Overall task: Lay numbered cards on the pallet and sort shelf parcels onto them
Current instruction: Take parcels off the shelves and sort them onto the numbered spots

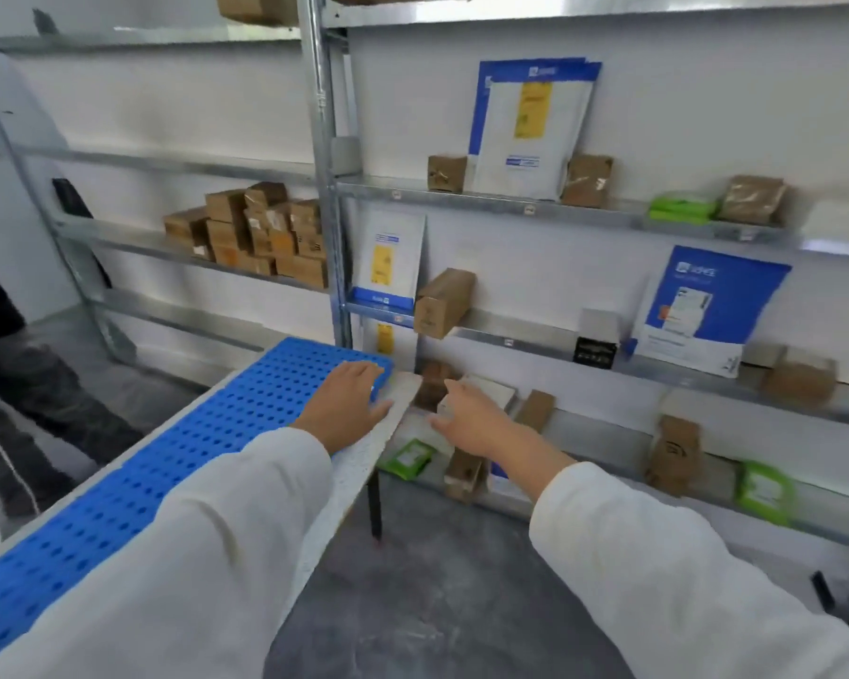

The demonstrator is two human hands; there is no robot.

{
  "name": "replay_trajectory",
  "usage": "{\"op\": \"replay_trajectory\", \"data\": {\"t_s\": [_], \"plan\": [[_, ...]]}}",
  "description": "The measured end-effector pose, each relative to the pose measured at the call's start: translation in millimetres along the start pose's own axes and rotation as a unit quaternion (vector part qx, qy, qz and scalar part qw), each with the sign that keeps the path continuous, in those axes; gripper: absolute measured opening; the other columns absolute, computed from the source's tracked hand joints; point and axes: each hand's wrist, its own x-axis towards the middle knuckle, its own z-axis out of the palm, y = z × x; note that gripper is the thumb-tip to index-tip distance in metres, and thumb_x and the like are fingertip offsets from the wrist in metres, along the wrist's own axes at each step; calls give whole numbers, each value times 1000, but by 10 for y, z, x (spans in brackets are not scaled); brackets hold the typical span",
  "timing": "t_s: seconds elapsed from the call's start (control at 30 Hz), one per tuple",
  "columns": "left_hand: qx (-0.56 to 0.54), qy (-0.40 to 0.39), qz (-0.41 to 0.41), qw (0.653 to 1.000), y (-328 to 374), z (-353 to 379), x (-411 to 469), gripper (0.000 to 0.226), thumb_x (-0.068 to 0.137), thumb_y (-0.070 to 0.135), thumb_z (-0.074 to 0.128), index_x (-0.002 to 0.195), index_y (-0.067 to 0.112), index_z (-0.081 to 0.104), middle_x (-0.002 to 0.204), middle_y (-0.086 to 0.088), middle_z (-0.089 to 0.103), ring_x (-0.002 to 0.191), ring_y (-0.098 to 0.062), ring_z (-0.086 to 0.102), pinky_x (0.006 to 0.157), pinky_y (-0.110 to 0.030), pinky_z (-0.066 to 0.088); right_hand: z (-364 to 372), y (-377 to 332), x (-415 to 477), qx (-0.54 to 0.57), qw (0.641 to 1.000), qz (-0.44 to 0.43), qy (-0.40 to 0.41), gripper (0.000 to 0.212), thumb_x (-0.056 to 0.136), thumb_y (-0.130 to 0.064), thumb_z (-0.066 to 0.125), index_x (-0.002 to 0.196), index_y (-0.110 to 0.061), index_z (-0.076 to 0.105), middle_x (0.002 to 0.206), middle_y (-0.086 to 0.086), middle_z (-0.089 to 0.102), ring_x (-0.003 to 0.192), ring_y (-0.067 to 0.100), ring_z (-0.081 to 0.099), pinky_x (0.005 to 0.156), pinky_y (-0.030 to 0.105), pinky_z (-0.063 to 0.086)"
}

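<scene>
A blue perforated pallet (177, 448) lies on a white table (359, 477) at the left. My left hand (346, 404) rests flat on the pallet's far right corner, fingers spread, holding nothing. My right hand (471, 419) reaches toward the lowest shelf, fingers apart and empty, just in front of a white flat parcel (491, 390) and a small brown box (435, 379). No numbered cards are visible. A green packet (409, 458) and a brown box (464, 475) lie on the lowest shelf below my right hand.
Metal shelving (535, 208) holds brown boxes (444, 302), blue-and-white mailers (535, 125), green packets (764, 492) and a black box (595, 352). A stack of brown boxes (261, 232) sits on the left shelf. A person in dark clothes (16, 365) crouches at the left. A table leg (374, 507) stands near the shelf.
</scene>
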Motion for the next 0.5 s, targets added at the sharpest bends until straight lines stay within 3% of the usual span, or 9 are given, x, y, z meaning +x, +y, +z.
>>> {"op": "replay_trajectory", "data": {"t_s": [0.03, 0.1, 0.17, 0.3, 0.5], "plan": [[0, 0, 17, 1000, 160, 39, 22, 57, 96, 41, 50, 144, 11, 37, 149, -5, 39, 139, -21, 30, 114, -31, 22, -83, 145, -136, 9, 1000, 8, 2, 35, 92, -32, 56, 118, -10, 53, 118, 14, 53, 118, 34, 52, 97, 40, 45], [4, -3, 49, 999, 434, 105, 41, 56, 96, 41, 49, 143, 11, 39, 148, -6, 41, 138, -21, 32, 114, -32, 22, -225, 392, -383, 27, 999, 25, 35, 37, 90, -25, 58, 116, 1, 60, 118, 18, 59, 107, 32, 55, 82, 30, 46], [-4, -12, 67, 998, 653, 181, 28, 56, 96, 41, 49, 142, 10, 40, 147, -6, 42, 138, -21, 33, 115, -33, 24, -335, 622, -608, 41, 995, 40, 80, 38, 88, -24, 60, 119, -2, 60, 120, 14, 61, 97, 23, 56, 70, 22, 40], [-8, -24, 97, 995, 1002, 307, 50, 54, 95, 41, 50, 139, 11, 44, 144, -6, 46, 134, -22, 38, 114, -35, 29, -466, 1032, -942, 32, 989, 111, 88, 48, 89, -38, 55, 128, -11, 47, 127, 11, 53, 110, 27, 52, 94, 42, 47], [-39, -30, 153, 987, 1580, 477, 292, 47, 95, 39, 53, 134, 14, 48, 140, -6, 49, 130, -22, 43, 110, -37, 33, -680, 1555, -1477, 29, 976, 182, 118, 67, 94, -41, 52, 148, -9, 28, 150, 11, 35, 134, 28, 38, 107, 38, 34]]}}
